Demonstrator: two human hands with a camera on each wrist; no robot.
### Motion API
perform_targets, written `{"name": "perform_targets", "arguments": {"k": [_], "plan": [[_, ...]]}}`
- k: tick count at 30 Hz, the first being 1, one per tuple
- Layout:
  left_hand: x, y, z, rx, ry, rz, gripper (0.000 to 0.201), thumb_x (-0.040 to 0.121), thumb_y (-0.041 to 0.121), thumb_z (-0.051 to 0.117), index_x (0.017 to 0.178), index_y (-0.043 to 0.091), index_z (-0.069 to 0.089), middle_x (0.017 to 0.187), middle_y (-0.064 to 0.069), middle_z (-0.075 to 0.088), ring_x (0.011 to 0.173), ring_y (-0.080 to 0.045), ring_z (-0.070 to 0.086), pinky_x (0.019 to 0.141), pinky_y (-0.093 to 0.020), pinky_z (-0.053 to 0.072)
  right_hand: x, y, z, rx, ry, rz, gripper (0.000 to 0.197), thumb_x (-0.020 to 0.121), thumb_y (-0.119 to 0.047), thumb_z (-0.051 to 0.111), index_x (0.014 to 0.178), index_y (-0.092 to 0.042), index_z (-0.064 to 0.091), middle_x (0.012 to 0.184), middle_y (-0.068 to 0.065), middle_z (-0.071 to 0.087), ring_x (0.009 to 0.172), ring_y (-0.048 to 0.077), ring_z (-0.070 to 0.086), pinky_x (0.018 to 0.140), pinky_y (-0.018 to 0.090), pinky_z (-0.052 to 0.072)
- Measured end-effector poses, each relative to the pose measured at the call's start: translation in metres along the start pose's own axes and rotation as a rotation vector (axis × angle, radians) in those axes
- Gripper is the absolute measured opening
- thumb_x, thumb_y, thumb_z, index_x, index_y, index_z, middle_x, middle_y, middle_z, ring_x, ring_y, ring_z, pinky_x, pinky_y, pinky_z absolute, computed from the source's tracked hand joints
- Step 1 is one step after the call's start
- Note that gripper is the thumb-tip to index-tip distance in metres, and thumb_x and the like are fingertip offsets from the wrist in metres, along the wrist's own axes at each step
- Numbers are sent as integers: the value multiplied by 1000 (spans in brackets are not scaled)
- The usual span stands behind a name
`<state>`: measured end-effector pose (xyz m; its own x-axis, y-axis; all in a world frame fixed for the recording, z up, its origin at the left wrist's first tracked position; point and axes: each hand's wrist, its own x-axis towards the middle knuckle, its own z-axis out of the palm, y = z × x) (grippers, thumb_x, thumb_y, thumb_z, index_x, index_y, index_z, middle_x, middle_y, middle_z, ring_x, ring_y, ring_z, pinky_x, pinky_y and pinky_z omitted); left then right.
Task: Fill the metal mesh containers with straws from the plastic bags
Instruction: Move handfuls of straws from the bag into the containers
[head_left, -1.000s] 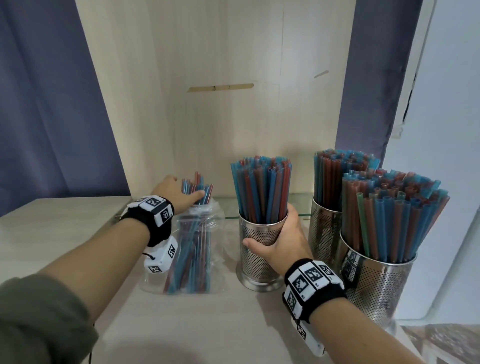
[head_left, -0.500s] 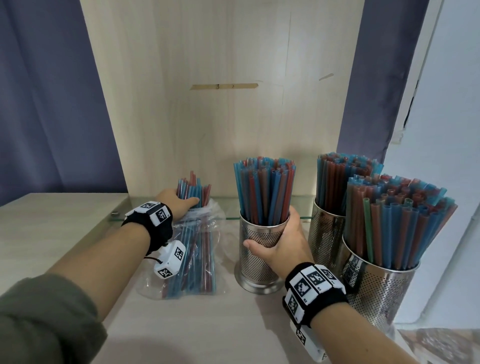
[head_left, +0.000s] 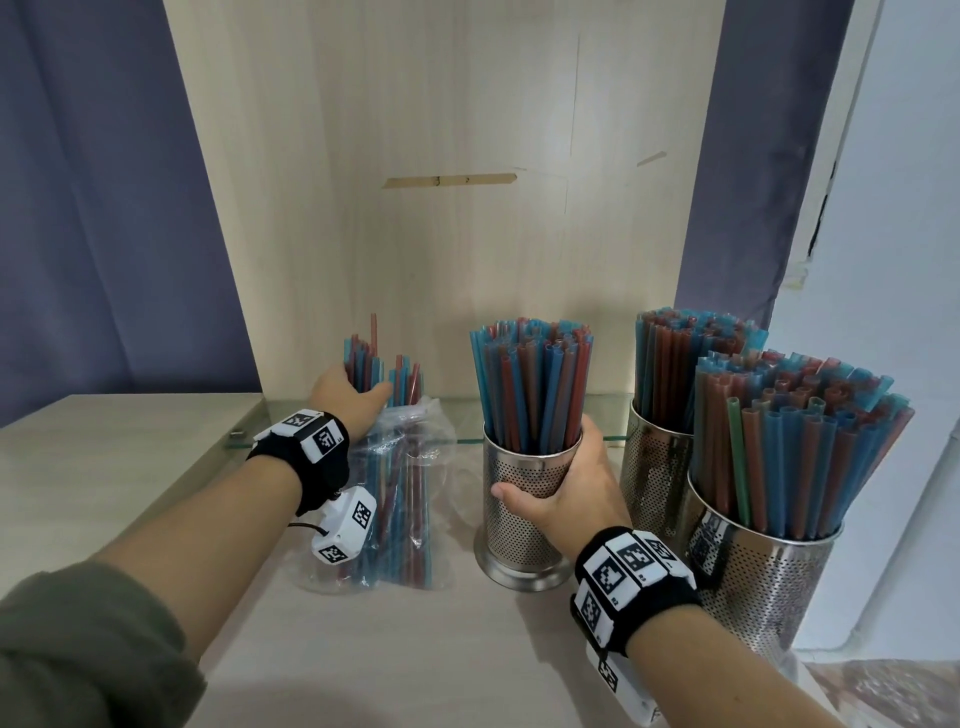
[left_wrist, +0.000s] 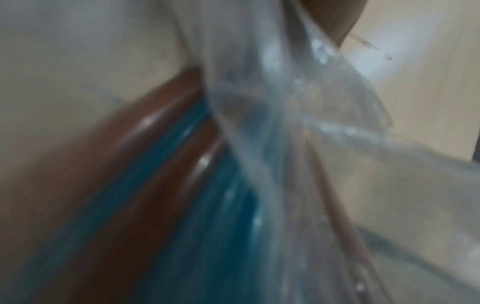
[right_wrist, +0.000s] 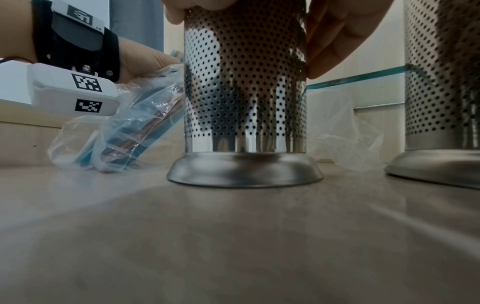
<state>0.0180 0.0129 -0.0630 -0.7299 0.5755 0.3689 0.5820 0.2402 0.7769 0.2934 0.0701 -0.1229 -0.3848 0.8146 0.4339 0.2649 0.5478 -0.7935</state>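
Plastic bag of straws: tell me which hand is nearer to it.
Left. The left hand grips straws at the plastic bag mouth; the right hand holds the middle mesh container beside it.

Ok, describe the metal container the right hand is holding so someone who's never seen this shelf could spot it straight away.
Start at the pale wooden back panel and drop to the shelf, where three perforated steel containers stand. It is the leftmost container, next to the clear plastic bag of straws. Unlike the two containers crowded together at the right, it stands apart, and the right hand is wrapped round it.
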Motion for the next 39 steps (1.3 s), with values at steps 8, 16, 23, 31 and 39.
{"name": "perform_targets", "arguments": {"k": [8, 16, 23, 31, 39], "plan": [[1, 21, -19, -130, 31, 85, 17, 92, 19, 60, 100, 4, 62, 82, -4, 70, 86, -25, 67, 80, -32, 50, 1, 2, 1, -2, -7, 4, 111, 50, -51, 92, 140, -35, 28, 130, -16, 53, 122, 5, 50, 106, 30, 44], [2, 53, -49, -237, 280, 225, 14, 92, 23, 58, 100, 13, 51, 89, -6, 68, 83, -23, 64, 77, -29, 48, 1, 2, 2, 0, -6, 5, 112, 51, -49, 93, 141, -33, 28, 131, -16, 52, 122, 5, 49, 105, 27, 42], [0, 95, -89, -596, 546, 350, 14, 85, 20, 57, 88, 25, 44, 77, -16, 65, 59, -20, 61, 64, -35, 57, -1, -1, 1, -7, 2, 4, 113, 52, -48, 93, 142, -30, 28, 132, -13, 52, 123, 7, 49, 107, 31, 42], [-18, 148, -123, -939, 530, 451, 12, 86, 12, 54, 93, 9, 44, 50, 7, 52, 45, -16, 51, 56, -32, 50, -1, -2, 1, -14, -3, 28, 116, 51, -49, 93, 144, -31, 26, 135, -12, 51, 125, 8, 49, 108, 33, 42], [-58, 174, -94, -988, 224, 447, 19, 85, 9, 66, 81, 15, 48, 52, 7, 50, 44, -13, 48, 52, -30, 45, -4, -8, -2, -17, -14, 56, 120, 54, -46, 93, 148, -27, 23, 139, -9, 48, 129, 10, 47, 109, 30, 39]]}}
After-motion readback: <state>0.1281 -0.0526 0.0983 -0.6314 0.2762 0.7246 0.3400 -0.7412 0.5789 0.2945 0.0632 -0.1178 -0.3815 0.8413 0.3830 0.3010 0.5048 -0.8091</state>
